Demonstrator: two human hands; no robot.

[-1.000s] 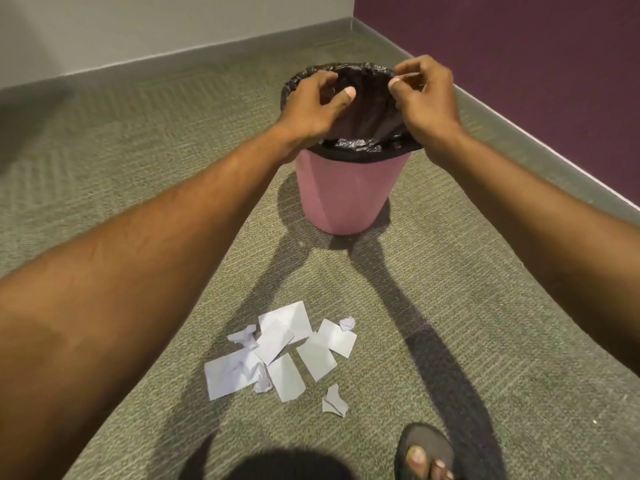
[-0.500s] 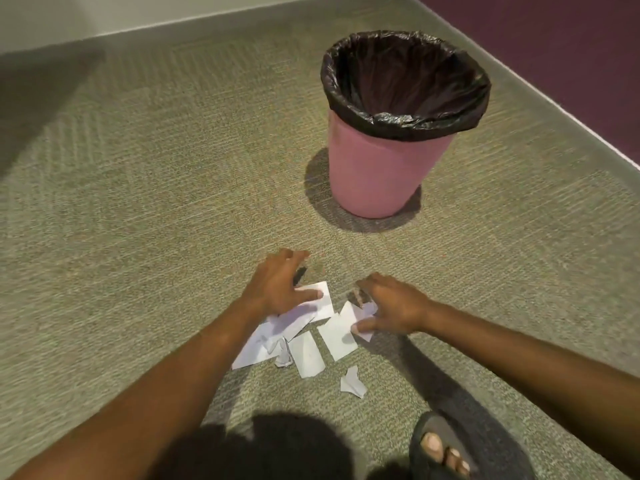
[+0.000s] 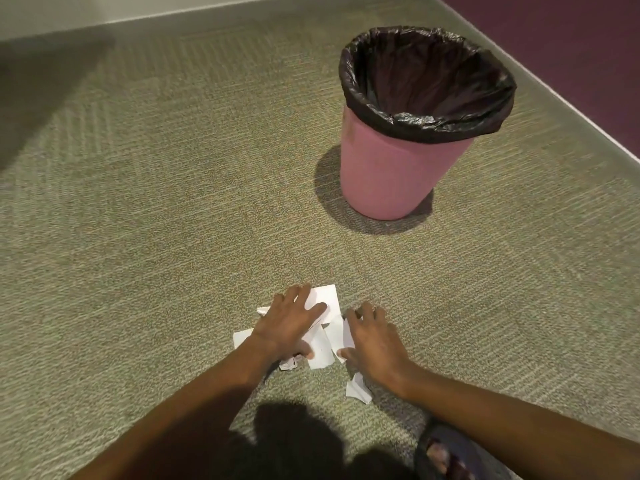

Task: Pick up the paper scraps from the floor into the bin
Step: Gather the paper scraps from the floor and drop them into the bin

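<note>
Bin [image 3: 398, 174] now sits well apart, up right, liner open, nothing visible inside. You've dropped from its rim to the carpet [image 3: 156, 202]. Left hand [image 3: 291, 327] is spread flat on the paper scraps [image 3: 325, 299]; right hand [image 3: 374, 341] is spread, raking inward. One stray scrap [image 3: 358, 389] lies beside your right wrist. Gathering's begun; nothing lifted yet.
</note>
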